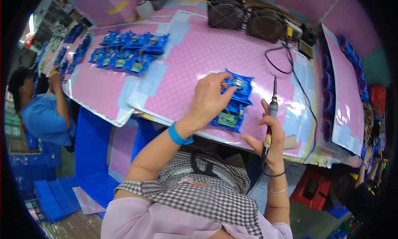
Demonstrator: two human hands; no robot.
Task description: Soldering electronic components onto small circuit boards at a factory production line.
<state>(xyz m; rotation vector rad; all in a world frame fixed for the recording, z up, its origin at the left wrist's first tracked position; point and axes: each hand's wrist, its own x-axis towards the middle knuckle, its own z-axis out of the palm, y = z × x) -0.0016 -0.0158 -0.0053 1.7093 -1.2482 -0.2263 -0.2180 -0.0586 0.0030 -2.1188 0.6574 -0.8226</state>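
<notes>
My left hand rests at the left edge of a blue plastic housing with a round silvery part in it. Its fingers are bent in, and a thin pale line, perhaps wire, shows by the fingertips; what they grip is too small to make out. Joined below that housing, toward me, is another blue shell holding a green circuit board. On the right, my right hand is closed around a soldering iron, thumb stretched out to the left. The iron's tip points up and away, apart from the housing.
Several blue housings with boards stand in rows at the far left. Two black fans sit at the back, beside a black cable crossing the pink tabletop. Blue bins stand below left. A co-worker works farther left.
</notes>
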